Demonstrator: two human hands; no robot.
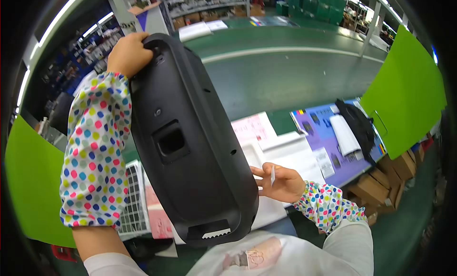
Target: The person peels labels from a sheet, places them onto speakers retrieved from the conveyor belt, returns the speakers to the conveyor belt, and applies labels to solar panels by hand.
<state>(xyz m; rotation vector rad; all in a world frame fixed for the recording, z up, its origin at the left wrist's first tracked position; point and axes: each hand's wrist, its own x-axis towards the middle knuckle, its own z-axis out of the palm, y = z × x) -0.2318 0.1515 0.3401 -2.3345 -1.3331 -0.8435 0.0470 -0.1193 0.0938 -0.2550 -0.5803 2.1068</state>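
A large black plastic speaker housing (200, 147) stands tilted in front of me, a square recess in its face and a handle slot at its lower end. My left hand (129, 54) is closed around the handle at its upper end, fingers partly hidden behind the rim. By the lower right side of the housing is my right hand (282, 182), pinching a small white slip (273, 174), perhaps a sticker, between thumb and finger. Its other fingertips reach close to the housing's edge; whether they touch I cannot tell.
Behind the housing are a white tray (297, 154), pink printed sheets (254, 128) and a white grid panel (134, 200). To the right, a purple printed board (340, 166) carries a black bag (359, 131). Green partitions (404, 95) flank the bench; cardboard boxes (373, 188) sit lower right.
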